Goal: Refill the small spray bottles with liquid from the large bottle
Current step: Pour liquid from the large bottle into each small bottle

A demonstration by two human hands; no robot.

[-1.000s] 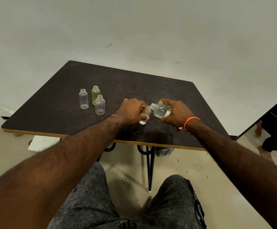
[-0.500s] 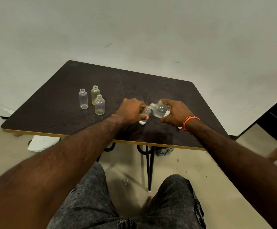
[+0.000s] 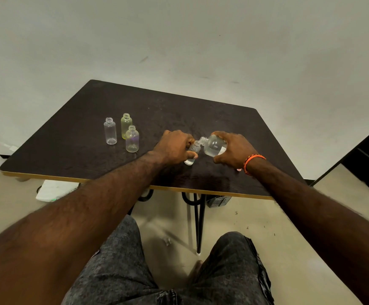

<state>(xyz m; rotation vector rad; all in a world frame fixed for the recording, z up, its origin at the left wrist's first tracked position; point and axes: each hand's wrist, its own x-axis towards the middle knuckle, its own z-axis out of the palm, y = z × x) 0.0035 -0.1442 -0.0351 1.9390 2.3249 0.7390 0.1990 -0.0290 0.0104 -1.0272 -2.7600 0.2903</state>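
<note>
- Three small bottles stand uncapped in a cluster at the left of the surface (image 3: 73, 137): a clear bottle (image 3: 110, 130), a yellow-tinted bottle (image 3: 126, 125) and a faintly purple bottle (image 3: 132, 139), necks open, apparently parked clear of your pouring.
- Your left hand (image 3: 174, 146) has its grip clenched round a fourth small bottle (image 3: 192, 151), steadying it near the front edge with its base on the surface.
- Your right hand (image 3: 234, 148) has its grip round the one large bottle (image 3: 213, 145), tipped so its neck meets the small bottle's mouth, evidently to pour without spilling.
- Count: four small bottles, one large.
</note>
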